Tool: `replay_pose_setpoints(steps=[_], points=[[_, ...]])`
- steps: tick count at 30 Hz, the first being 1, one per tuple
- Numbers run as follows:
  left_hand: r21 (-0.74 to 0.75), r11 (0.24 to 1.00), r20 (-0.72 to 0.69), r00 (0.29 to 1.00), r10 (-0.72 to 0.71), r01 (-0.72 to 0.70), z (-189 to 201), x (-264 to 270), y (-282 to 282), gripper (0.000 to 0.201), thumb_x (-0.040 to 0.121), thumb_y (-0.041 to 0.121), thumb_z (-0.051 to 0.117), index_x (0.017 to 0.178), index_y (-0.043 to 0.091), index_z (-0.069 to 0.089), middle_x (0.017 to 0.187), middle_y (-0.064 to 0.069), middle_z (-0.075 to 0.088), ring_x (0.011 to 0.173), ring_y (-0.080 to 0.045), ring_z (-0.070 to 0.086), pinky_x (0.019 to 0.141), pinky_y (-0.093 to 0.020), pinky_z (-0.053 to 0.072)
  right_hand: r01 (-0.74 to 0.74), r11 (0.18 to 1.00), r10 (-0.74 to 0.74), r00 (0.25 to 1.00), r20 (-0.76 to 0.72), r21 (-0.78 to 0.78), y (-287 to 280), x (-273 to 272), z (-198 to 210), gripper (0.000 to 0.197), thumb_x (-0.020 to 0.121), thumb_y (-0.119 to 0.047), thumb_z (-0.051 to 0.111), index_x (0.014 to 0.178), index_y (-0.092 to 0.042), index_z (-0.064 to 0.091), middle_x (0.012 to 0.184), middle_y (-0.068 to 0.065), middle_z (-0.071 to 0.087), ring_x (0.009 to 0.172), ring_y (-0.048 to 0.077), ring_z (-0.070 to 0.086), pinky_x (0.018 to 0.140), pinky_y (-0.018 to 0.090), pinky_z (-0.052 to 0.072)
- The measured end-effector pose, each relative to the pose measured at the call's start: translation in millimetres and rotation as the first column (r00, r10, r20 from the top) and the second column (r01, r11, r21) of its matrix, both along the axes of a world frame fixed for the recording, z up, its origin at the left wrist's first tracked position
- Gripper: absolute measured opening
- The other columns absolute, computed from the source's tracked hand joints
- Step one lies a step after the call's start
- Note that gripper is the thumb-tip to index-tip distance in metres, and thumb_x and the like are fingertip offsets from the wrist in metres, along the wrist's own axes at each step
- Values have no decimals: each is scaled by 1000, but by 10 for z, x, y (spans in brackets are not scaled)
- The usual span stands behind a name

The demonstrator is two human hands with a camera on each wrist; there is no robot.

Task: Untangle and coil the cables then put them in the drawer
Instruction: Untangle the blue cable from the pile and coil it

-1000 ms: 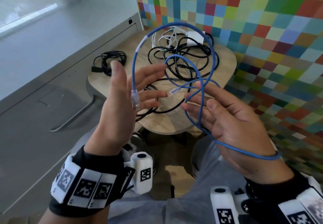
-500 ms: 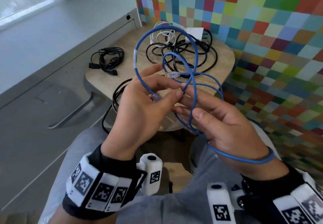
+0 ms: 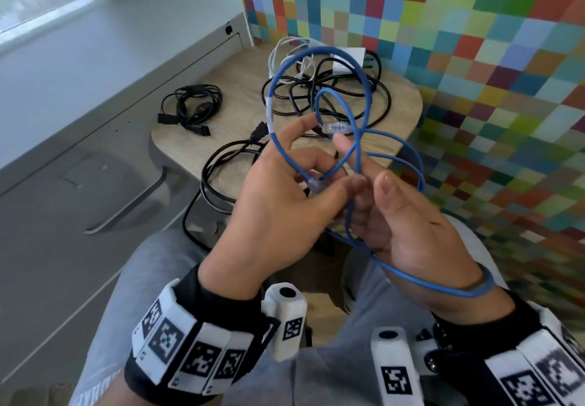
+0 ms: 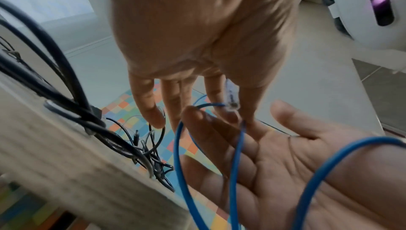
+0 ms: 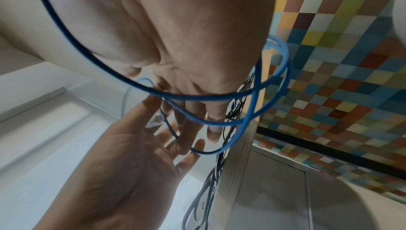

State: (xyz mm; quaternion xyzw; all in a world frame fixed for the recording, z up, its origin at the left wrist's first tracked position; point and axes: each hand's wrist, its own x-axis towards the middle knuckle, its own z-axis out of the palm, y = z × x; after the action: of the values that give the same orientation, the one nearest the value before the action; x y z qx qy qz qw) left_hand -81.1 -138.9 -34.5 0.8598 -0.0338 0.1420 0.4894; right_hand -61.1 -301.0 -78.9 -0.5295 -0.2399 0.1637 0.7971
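The blue cable (image 3: pixel 361 111) is held up in the air between both hands, above the person's lap and just near of the bench (image 3: pixel 234 114), looped into several rough rings. The left hand (image 3: pixel 278 206) holds it: the thumb presses one clear plug (image 3: pixel 315 184) against the curled fingers, while the index finger points up and away, touching a strand. The right hand (image 3: pixel 411 225) lies palm toward the left one with its fingers only loosely bent; loops run across its palm and one loop circles the wrist, so the cable is threaded around this hand rather than pinched by it. The second clear plug (image 3: pixel 337 127) stands free, just above the right fingertips.

The left wrist view shows what the head view hides: the right palm (image 4: pixel 296 173) is open and flat, two blue strands crossing it, and the plug (image 4: pixel 230 98) lying along the left fingers. The right wrist view shows the left palm (image 5: pixel 114 169) spread beneath the loops (image 5: pixel 219 122).

On the bench, farther off, lie a tangle of black cables (image 3: pixel 332 95), a white cable (image 3: pixel 285 54) and, to the left, a small black bundle (image 3: pixel 193 108). A multicoloured checked wall (image 3: pixel 474 57) stands to the right.
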Motion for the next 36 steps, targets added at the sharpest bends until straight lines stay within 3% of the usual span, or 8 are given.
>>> replay_pose_setpoints(steps=[5, 10, 18, 22, 24, 29, 32, 36], points=[[-223, 943, -44, 969, 244, -247, -22, 101, 174, 10, 103, 32, 50, 104, 31, 60, 95, 15, 72, 91, -15, 75, 77, -39, 57, -31, 999, 34, 994, 102, -32, -18, 13, -13, 44, 105, -14, 52, 148, -24, 48, 153, -4, 57, 143, 18, 52, 118, 34, 42], [-485, 798, -44, 921, 388, -359, 109, 108, 346, 15, 111, 20, 42, 117, 16, 56, 126, 3, 63, 81, -27, 77, 66, -42, 58, -39, 999, 45, 985, 168, -35, -55, -8, 27, 44, 99, 9, 46, 135, -6, 66, 134, 10, 71, 129, 29, 65, 111, 46, 50], [-719, 632, 41, 890, 454, -289, 214, 81, 390, 12, 109, 22, 49, 104, 12, 47, 101, 6, 72, 72, -35, 76, 52, -34, 57, -27, 998, 37, 986, 165, -63, -98, -7, 110, 18, 101, -15, 64, 111, -6, 76, 91, 6, 76, 77, 20, 71, 70, 30, 58], [-630, 740, 84, 926, 368, -237, 232, 62, 421, 16, 108, 17, 52, 95, 14, 43, 119, -11, 65, 72, -36, 76, 55, -36, 58, 200, 976, -174, 954, 246, -83, -102, 28, 121, 30, 92, -44, 75, 80, -16, 70, 64, 11, 62, 57, 25, 59, 58, 33, 54], [-570, 794, 88, 944, 316, -213, 176, 60, 413, 15, 108, 12, 51, 95, 14, 44, 113, 3, 67, 70, -34, 76, 58, -38, 59, 314, 947, -300, 937, 176, -59, -96, 40, 125, 43, 86, -53, 77, 67, -19, 59, 54, 3, 54, 49, 26, 48, 54, 43, 49], [-552, 817, 87, 963, 255, -167, 112, 100, 396, 9, 109, 8, 48, 101, 12, 45, 83, 23, 64, 66, -33, 74, 60, -34, 59, 468, 882, -464, 883, 69, -51, -146, 113, 113, 28, 109, -24, 52, 88, -30, 70, 50, -8, 42, 61, 20, 62, 87, 44, 60], [-562, 807, 84, 958, 274, -182, 108, 116, 400, 7, 108, 9, 50, 102, 12, 46, 86, 23, 66, 71, -33, 76, 60, -37, 60, 299, 950, -303, 952, -35, -91, -191, 147, 97, 32, 106, -9, 40, 111, -25, 67, 59, 0, 58, 97, 25, 76, 92, 36, 56], [-614, 754, 61, 939, 340, -233, 128, 104, 472, 9, 107, 9, 52, 101, 14, 47, 107, 10, 64, 77, -33, 77, 56, -36, 59, 64, 996, -43, 942, -332, 54, -140, 62, 327, 51, 98, 15, 30, 80, -12, 69, 79, 14, 68, 113, 32, 73, 100, 40, 58]])
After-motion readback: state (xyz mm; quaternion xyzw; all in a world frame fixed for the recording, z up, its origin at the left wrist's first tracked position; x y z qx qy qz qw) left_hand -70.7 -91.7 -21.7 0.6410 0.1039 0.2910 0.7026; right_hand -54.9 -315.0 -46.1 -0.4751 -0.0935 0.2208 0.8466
